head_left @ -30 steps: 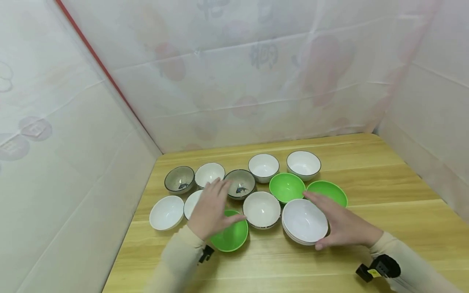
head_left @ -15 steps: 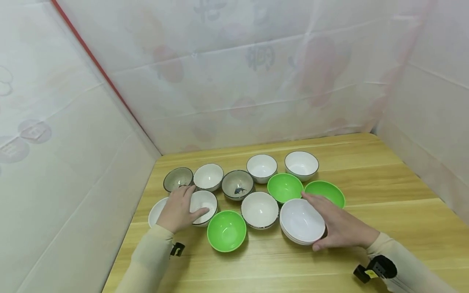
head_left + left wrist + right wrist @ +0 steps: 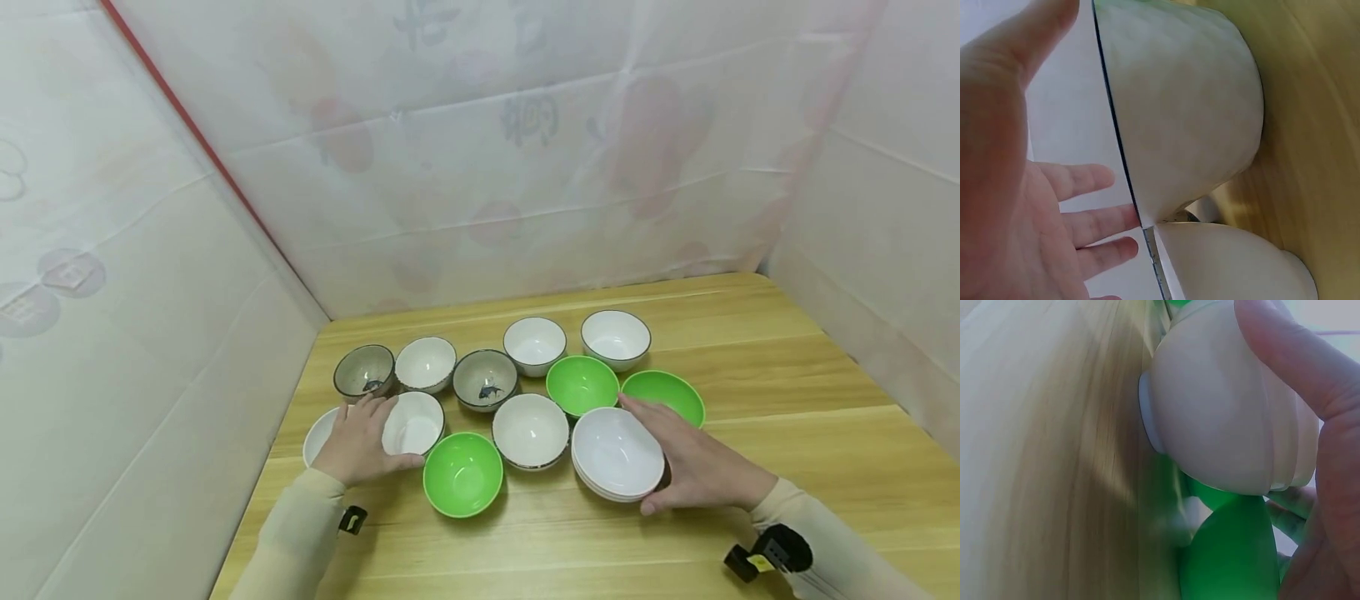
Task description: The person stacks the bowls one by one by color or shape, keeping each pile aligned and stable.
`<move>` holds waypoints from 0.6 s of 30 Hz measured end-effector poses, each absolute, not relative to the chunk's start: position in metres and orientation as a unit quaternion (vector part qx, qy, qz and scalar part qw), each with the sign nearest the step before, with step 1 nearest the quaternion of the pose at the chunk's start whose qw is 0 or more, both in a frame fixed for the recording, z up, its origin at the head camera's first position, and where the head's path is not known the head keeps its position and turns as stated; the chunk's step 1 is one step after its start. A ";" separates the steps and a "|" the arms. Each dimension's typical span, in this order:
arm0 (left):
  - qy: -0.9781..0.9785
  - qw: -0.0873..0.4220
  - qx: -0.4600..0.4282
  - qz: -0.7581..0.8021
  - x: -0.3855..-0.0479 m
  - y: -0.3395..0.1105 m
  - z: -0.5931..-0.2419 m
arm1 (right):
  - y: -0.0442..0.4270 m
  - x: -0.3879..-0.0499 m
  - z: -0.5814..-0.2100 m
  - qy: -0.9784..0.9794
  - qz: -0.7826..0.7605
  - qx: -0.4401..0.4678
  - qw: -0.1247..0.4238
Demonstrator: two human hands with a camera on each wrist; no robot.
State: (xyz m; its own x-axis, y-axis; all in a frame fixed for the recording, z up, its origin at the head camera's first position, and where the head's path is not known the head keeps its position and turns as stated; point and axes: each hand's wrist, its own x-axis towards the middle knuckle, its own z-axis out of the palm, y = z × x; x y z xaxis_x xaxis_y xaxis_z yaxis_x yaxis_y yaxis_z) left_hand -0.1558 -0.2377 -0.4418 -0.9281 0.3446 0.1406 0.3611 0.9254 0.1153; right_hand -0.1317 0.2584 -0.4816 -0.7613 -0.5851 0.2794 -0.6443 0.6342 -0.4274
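My left hand (image 3: 355,443) hovers with spread fingers over a plain white bowl (image 3: 318,435) and a dark-rimmed white bowl (image 3: 417,423) at the left. In the left wrist view its straight fingers are near the rim of the dark-rimmed bowl (image 3: 1179,94); whether they touch it is unclear. The right hand (image 3: 697,467) holds a stack of nested white bowls (image 3: 618,454), thumb on the near side and fingers round the far side. The stack's foot (image 3: 1149,412) is at the wooden table. A green bowl (image 3: 666,394) is partly behind the right hand.
A green bowl (image 3: 463,475) and a speckle-rimmed white bowl (image 3: 531,431) stand between the hands. Behind are two grey fish-pattern bowls, one (image 3: 486,379) near the middle, several white bowls and another green bowl (image 3: 582,386). Sheeted walls (image 3: 480,167) surround the wooden table (image 3: 795,367).
My left hand has moved left from above the near green bowl to the white bowls at the left, and its thumb has dropped slightly. The right hand stays on the white stack.
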 end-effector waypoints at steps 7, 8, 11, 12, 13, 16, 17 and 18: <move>-0.977 0.058 -0.191 -0.071 -0.158 -0.240 -0.446 | 0.258 -0.131 -0.480 -0.906 0.250 0.335 0.059; -0.977 0.057 -0.192 -0.071 -0.158 -0.240 -0.447 | 0.257 -0.131 -0.481 -0.907 0.249 0.333 0.061; -0.977 0.056 -0.194 -0.072 -0.159 -0.240 -0.448 | 0.257 -0.132 -0.481 -0.909 0.247 0.329 0.065; -0.976 0.055 -0.195 -0.074 -0.159 -0.240 -0.448 | 0.257 -0.132 -0.482 -0.909 0.246 0.330 0.067; -0.976 0.054 -0.195 -0.076 -0.160 -0.240 -0.448 | 0.257 -0.132 -0.482 -0.909 0.245 0.330 0.069; -0.975 0.057 -0.198 -0.081 -0.160 -0.240 -0.449 | 0.257 -0.132 -0.482 -0.909 0.243 0.333 0.069; -0.975 0.057 -0.198 -0.083 -0.160 -0.240 -0.450 | 0.257 -0.132 -0.482 -0.909 0.242 0.333 0.067; -0.975 0.058 -0.198 -0.085 -0.160 -0.240 -0.450 | 0.257 -0.132 -0.482 -0.909 0.243 0.333 0.068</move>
State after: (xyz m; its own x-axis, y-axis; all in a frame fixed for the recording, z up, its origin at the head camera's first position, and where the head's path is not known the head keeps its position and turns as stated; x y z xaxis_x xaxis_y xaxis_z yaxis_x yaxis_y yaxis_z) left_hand -0.1604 -0.2400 -0.4501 -0.9150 0.3755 0.1474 0.3953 0.9075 0.1421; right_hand -0.1323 0.2566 -0.4820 -0.7688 -0.5727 0.2846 -0.6384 0.6602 -0.3957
